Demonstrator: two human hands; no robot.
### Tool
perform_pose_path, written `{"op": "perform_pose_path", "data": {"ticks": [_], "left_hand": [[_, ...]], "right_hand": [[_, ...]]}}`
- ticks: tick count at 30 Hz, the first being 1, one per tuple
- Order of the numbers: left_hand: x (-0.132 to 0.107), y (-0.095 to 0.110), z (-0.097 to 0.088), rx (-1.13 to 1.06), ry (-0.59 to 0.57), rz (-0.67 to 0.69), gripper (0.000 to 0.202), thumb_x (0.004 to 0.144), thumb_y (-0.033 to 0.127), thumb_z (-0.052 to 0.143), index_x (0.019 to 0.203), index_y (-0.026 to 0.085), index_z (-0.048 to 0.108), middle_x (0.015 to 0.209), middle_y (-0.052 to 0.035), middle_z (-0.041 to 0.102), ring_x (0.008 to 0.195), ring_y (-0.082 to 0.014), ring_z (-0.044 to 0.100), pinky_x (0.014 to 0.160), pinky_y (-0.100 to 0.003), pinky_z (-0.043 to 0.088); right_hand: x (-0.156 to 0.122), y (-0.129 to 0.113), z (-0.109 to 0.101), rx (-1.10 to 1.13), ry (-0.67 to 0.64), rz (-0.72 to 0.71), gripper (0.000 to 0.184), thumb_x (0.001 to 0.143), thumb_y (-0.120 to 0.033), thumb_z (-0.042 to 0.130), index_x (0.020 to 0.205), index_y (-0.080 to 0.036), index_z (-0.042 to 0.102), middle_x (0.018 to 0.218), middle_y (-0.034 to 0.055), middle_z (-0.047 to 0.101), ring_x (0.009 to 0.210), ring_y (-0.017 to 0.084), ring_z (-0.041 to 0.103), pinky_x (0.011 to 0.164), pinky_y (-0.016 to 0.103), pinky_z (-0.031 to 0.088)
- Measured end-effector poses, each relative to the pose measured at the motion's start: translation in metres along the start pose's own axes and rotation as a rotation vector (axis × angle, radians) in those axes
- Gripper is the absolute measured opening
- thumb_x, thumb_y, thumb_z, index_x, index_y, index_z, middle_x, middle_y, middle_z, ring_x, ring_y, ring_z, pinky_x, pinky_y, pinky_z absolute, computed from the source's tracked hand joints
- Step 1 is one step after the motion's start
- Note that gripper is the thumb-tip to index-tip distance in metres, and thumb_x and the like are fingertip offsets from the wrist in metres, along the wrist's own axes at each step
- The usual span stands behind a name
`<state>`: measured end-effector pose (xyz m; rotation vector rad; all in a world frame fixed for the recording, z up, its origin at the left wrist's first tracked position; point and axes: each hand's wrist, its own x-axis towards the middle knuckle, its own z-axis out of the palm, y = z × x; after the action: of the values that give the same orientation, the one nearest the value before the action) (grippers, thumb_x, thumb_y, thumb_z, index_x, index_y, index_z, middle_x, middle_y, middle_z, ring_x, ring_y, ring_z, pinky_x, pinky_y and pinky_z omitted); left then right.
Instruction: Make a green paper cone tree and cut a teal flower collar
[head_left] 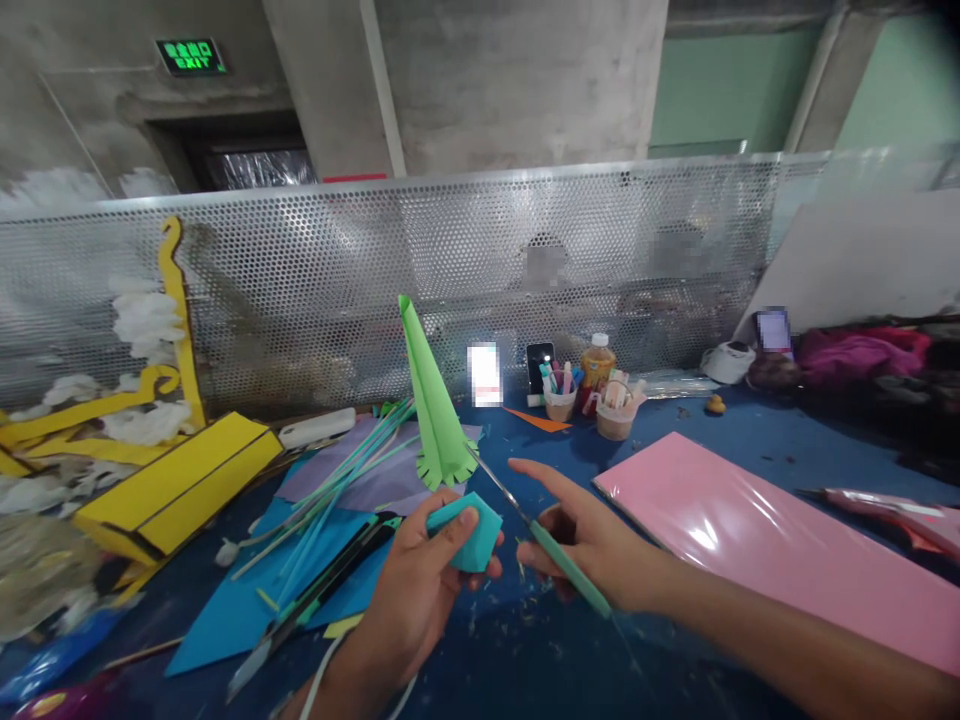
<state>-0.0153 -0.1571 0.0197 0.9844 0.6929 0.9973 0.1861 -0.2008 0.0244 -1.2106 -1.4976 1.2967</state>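
My left hand (pixel 431 575) is closed around a small folded piece of turquoise paper (pixel 480 530), pinched between thumb and fingers. In my right hand (pixel 574 535) are green-handled scissors (pixel 559 560), seen nearly edge-on, with the index finger stretched out above them. The metal blade points up and left, its tip by the base of a tall light-green paper cone (pixel 435 400). That cone stands upright behind my left hand, with cut tabs fanned out around its foot. Whether the blade tip touches the cone, I cannot tell. The turquoise piece and the scissors are apart.
Blue paper (pixel 217 610), purple paper (pixel 337 470) and a black-green utility knife (pixel 330 575) lie left. Further left is a yellow box form (pixel 180 475). A pink pack (pixel 750 530) and glue gun (pixel 892 510) lie right. Pen cups (pixel 559 402) stand before a perforated metal panel (pixel 315 290).
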Motion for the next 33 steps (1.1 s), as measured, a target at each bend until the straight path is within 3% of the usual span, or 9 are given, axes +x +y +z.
{"op": "perform_pose_path", "data": {"ticks": [3,6,9,12,16,23,26,29,33], "left_hand": [[0.0,-0.003,-0.001,0.014,0.002,0.003,0.052,0.07,0.05,0.091,0.092,0.018,0.056,0.074,-0.0053,0.074,0.057,-0.0185,0.069,0.049,-0.024,0.042],[0.0,-0.005,-0.001,0.031,0.014,0.0,0.05,0.071,0.048,0.091,0.092,0.018,0.057,0.076,-0.0057,0.074,0.059,-0.0194,0.07,0.05,-0.025,0.044],[0.001,-0.007,-0.002,0.054,0.021,-0.004,0.05,0.07,0.046,0.091,0.094,0.017,0.059,0.078,-0.0061,0.075,0.061,-0.0201,0.07,0.052,-0.026,0.045],[0.004,-0.008,-0.002,0.065,0.036,-0.011,0.052,0.067,0.047,0.092,0.094,0.017,0.059,0.076,-0.0064,0.075,0.06,-0.0203,0.07,0.052,-0.027,0.046],[0.005,-0.009,-0.004,0.084,0.042,-0.021,0.051,0.068,0.047,0.091,0.096,0.016,0.06,0.077,-0.0063,0.074,0.061,-0.0203,0.07,0.054,-0.028,0.047],[0.009,-0.014,-0.009,0.068,0.062,0.02,0.051,0.071,0.041,0.087,0.105,0.016,0.06,0.084,-0.0081,0.075,0.069,-0.0254,0.073,0.055,-0.031,0.05],[0.01,-0.014,-0.009,0.058,0.131,0.038,0.061,0.07,0.04,0.085,0.12,0.015,0.058,0.087,-0.0087,0.074,0.078,-0.0306,0.074,0.057,-0.035,0.053],[0.009,-0.009,-0.007,0.082,0.178,0.054,0.061,0.072,0.04,0.083,0.122,0.015,0.059,0.091,-0.0086,0.073,0.084,-0.0319,0.074,0.06,-0.036,0.055],[0.008,-0.006,-0.002,0.094,0.202,0.062,0.055,0.074,0.037,0.081,0.12,0.015,0.059,0.094,-0.008,0.072,0.085,-0.0309,0.074,0.06,-0.034,0.054]], "right_hand": [[0.004,0.002,-0.017,-0.391,0.118,-0.092,0.091,0.089,-0.036,0.073,0.164,-0.028,0.022,0.07,-0.005,0.06,0.062,0.016,0.056,0.057,0.026,0.042],[0.01,0.007,-0.035,-0.884,0.181,-0.07,0.085,0.088,-0.025,0.066,0.163,-0.027,0.027,0.081,0.0026,0.072,0.072,0.023,0.065,0.061,0.029,0.039],[0.014,0.012,-0.048,-1.165,0.177,-0.004,0.066,0.085,-0.018,0.061,0.15,-0.026,0.051,0.1,0.0111,0.077,0.088,0.029,0.071,0.068,0.031,0.042],[0.015,0.012,-0.052,-1.203,0.172,0.014,0.047,0.085,-0.018,0.059,0.13,-0.023,0.067,0.103,0.0121,0.077,0.094,0.03,0.072,0.072,0.032,0.044],[0.011,0.007,-0.053,-1.158,0.099,-0.034,0.046,0.087,-0.017,0.057,0.132,-0.024,0.066,0.103,0.0117,0.077,0.093,0.029,0.073,0.072,0.034,0.046],[0.008,0.009,-0.055,-1.146,0.012,-0.094,0.044,0.098,-0.021,0.048,0.14,-0.018,0.061,0.121,0.0175,0.074,0.107,0.032,0.07,0.086,0.042,0.052],[0.013,0.01,-0.055,-1.226,-0.007,-0.122,0.036,0.095,-0.015,0.052,0.125,-0.02,0.071,0.111,0.0136,0.076,0.1,0.029,0.072,0.083,0.039,0.053],[0.015,0.003,-0.051,-1.284,0.061,-0.234,0.028,0.095,-0.015,0.053,0.108,-0.02,0.077,0.101,0.0117,0.077,0.094,0.028,0.071,0.081,0.039,0.053],[-0.004,-0.02,-0.048,-1.09,0.316,-0.591,0.027,0.099,-0.027,0.053,0.109,-0.023,0.078,0.094,0.0095,0.078,0.084,0.026,0.071,0.077,0.041,0.056]]}}
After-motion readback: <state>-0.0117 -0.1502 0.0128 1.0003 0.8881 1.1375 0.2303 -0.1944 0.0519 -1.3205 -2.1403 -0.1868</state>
